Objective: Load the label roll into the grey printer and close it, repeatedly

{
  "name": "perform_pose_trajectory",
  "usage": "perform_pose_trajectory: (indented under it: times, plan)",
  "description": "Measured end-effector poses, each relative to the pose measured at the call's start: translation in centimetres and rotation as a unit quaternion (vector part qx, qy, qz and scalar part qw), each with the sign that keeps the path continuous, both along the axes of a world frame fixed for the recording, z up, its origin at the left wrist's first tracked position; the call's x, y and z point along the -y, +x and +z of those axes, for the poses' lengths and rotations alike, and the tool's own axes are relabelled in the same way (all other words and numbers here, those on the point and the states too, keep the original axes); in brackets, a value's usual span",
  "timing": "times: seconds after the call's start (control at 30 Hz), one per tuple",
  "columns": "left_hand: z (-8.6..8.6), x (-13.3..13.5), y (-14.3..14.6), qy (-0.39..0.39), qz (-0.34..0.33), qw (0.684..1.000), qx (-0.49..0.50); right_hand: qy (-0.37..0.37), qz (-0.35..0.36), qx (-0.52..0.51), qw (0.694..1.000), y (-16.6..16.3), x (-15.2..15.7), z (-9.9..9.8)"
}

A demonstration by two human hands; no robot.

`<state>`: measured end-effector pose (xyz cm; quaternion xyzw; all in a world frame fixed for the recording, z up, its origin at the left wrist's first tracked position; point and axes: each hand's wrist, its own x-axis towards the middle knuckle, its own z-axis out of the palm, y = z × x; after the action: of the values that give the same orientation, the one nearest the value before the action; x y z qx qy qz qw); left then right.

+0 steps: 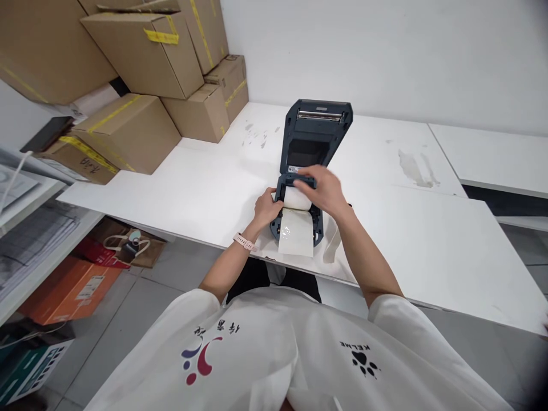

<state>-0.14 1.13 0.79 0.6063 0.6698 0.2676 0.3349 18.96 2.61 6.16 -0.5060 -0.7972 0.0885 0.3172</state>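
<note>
A dark blue label printer (317, 222) sits on the white table with its lid (303, 132) raised. Inside its base lies a white label roll (296, 200), and a strip of labels (296, 235) hangs out over the front. My left hand (268, 208) grips the left side of the printer base, thumb over the rim. Above the roll is my right hand (323, 191), fingers apart and slightly blurred, with nothing visible in them. Part of the roll and the printer's right side are hidden behind it. A loose pale strip (332, 246) lies right of the printer.
Cardboard boxes (128, 131) with yellow tape are stacked on the left of the white table (205, 194). A white wall (385, 57) stands behind. Shelving (85, 228), an orange box (72, 291) and bags are at lower left. The table's front edge is close to my body.
</note>
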Motion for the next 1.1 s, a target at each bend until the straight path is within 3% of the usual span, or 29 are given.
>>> perform_pose_trajectory:
  times: [0.1,0.17,0.23,0.33,0.43,0.5,0.6,0.7,0.83,0.97,1.1]
  plan:
    - [-0.2,0.0,0.1,0.005,0.005,1.0,0.014,-0.165,0.047,0.187,0.967,-1.1,-0.6,-1.0]
    - [-0.4,0.0,0.2,0.006,0.009,1.0,0.026,-0.209,0.046,0.265,0.94,-1.7,-1.6,-1.4]
    - [-0.5,0.0,0.2,0.007,0.014,0.999,0.041,-0.23,0.053,0.28,0.931,-1.9,-2.4,-1.3]
    - [-0.9,-0.1,0.0,0.01,0.015,0.998,0.054,-0.266,0.123,0.191,0.937,-0.4,-2.5,0.0]
    - [-1.3,-0.1,-0.1,0.017,0.009,0.997,0.068,-0.26,0.203,0.042,0.943,3.3,-1.2,2.1]
    - [-1.5,-0.2,0.0,0.018,0.013,0.997,0.077,-0.24,0.203,-0.047,0.948,6.2,-0.3,3.3]
    - [-1.6,-0.2,0.1,0.023,0.021,0.995,0.09,-0.208,0.138,-0.175,0.952,10.3,0.1,3.5]
    - [-1.6,-0.1,0.1,0.021,0.026,0.994,0.104,-0.189,0.044,-0.255,0.947,12.8,-1.6,1.4]
    - [-1.7,-0.1,0.1,0.023,0.029,0.993,0.108,-0.21,-0.056,-0.317,0.923,13.9,-5.2,-3.1]
    - [-1.7,-0.1,0.1,0.024,0.031,0.993,0.114,-0.236,-0.108,-0.343,0.903,13.4,-7.3,-6.7]
    - [-1.7,-0.1,0.1,0.029,0.027,0.992,0.118,-0.242,-0.126,-0.348,0.897,13.5,-7.3,-8.7]
